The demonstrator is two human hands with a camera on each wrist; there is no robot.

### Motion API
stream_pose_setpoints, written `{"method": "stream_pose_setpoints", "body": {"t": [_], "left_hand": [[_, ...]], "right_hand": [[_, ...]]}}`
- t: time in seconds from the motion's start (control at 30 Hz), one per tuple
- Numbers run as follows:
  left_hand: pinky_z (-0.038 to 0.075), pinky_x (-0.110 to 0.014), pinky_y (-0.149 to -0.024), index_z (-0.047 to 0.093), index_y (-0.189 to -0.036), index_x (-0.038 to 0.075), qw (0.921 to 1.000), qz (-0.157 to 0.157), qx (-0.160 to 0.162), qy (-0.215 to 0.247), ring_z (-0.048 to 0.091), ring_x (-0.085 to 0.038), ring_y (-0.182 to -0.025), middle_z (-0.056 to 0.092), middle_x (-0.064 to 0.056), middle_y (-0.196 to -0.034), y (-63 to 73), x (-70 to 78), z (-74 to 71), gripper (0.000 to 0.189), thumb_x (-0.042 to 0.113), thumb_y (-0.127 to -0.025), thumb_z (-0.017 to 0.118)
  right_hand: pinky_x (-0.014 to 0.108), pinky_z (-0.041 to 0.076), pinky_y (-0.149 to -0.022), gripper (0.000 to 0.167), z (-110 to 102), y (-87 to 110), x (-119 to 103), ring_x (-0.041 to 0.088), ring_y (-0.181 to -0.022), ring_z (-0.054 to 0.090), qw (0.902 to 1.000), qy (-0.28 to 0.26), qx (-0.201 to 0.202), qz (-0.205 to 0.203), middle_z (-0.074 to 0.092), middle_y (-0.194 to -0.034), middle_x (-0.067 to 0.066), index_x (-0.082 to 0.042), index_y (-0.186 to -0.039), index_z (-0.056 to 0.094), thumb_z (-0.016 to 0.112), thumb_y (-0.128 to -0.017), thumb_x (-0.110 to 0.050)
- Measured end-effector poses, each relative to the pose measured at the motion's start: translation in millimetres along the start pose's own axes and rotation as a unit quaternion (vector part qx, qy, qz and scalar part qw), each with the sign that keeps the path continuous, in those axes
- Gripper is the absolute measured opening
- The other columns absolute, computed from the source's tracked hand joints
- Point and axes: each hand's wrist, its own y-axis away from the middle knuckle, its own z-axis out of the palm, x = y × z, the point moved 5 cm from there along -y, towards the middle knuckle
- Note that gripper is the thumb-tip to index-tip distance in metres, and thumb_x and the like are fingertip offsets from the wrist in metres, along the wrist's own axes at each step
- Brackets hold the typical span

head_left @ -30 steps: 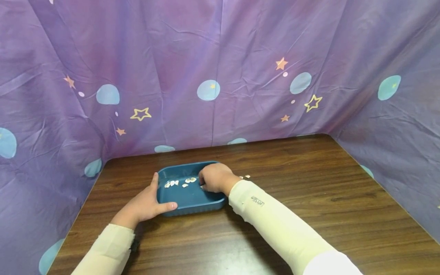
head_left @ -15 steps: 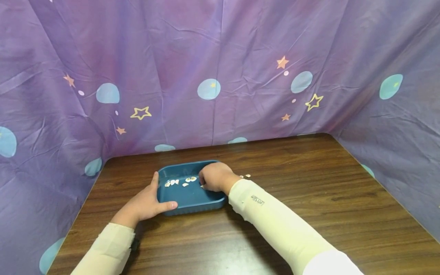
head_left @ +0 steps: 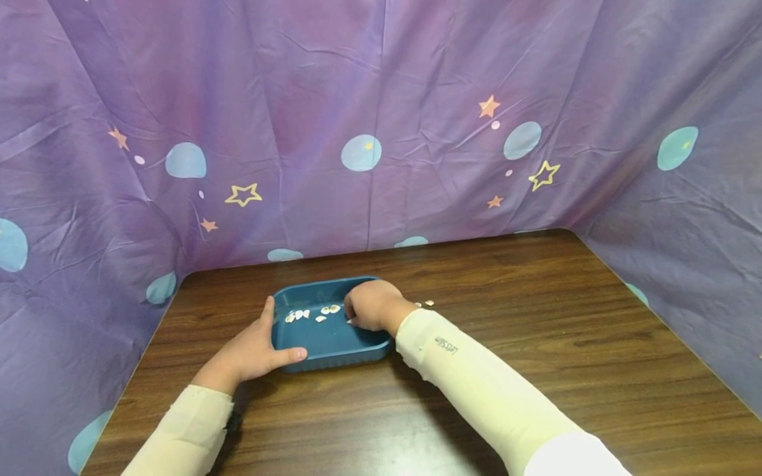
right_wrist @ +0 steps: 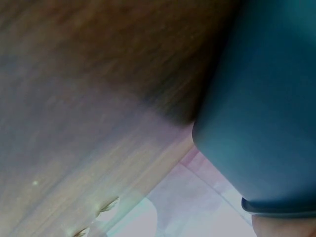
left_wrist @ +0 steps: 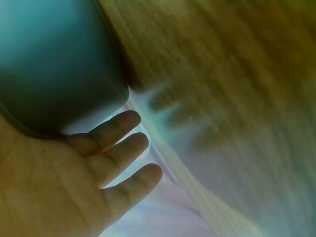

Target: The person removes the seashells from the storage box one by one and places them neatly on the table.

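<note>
A dark blue plastic tray [head_left: 336,359] with raised walls sits on the wooden table, several small whitish seashells [head_left: 325,310] scattered over its floor. My left hand [head_left: 253,354] rests at its left front corner, thumb along the front rim and index finger up the left side. In the left wrist view the other fingers [left_wrist: 131,190] stretch out straight beside the tray's outer wall. Inside the tray's right part is my right hand [head_left: 374,307], fingers curled down, a pale shell tip [head_left: 350,322] peeking out at the fingertips. The right wrist view mostly has the tray's outer wall [right_wrist: 256,123].
A couple more shells [head_left: 429,303] lie on the table [head_left: 536,317] behind the right forearm; they also appear low in the right wrist view. Purple cloth [head_left: 297,119] printed with stars and dots hangs around the table's back and sides.
</note>
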Motion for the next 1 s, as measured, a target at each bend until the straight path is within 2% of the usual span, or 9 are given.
{"method": "stream_pose_setpoints", "body": {"t": [0.47, 1.0], "left_hand": [[0.036, -0.066, -0.117, -0.013, -0.163, -0.007, 1.0000, 0.000, 0.002, -0.004, 0.035, -0.054, -0.150, 0.019, -0.039, -0.167, 0.1, 0.1, 0.4, 0.141, 0.071, -0.086, 0.074], [0.038, -0.065, -0.117, -0.013, -0.163, -0.008, 0.9999, 0.005, 0.006, -0.007, 0.038, -0.054, -0.149, 0.021, -0.040, -0.166, 0.1, 1.3, -1.3, 0.140, 0.070, -0.086, 0.074]], "right_hand": [[0.036, 0.056, -0.081, 0.016, -0.7, 1.0, -0.2, 0.011, -0.082, 0.063, 0.9999, -0.001, -0.016, 0.002, 0.067, -0.082, -0.014, -0.030, -0.083, 0.072, 0.077, -0.096, -0.037], [0.036, 0.056, -0.082, 0.016, -1.0, -0.7, 0.2, 0.011, -0.085, 0.064, 0.9998, 0.002, -0.017, 0.006, 0.068, -0.084, -0.014, -0.031, -0.082, 0.072, 0.078, -0.095, -0.037]]}}
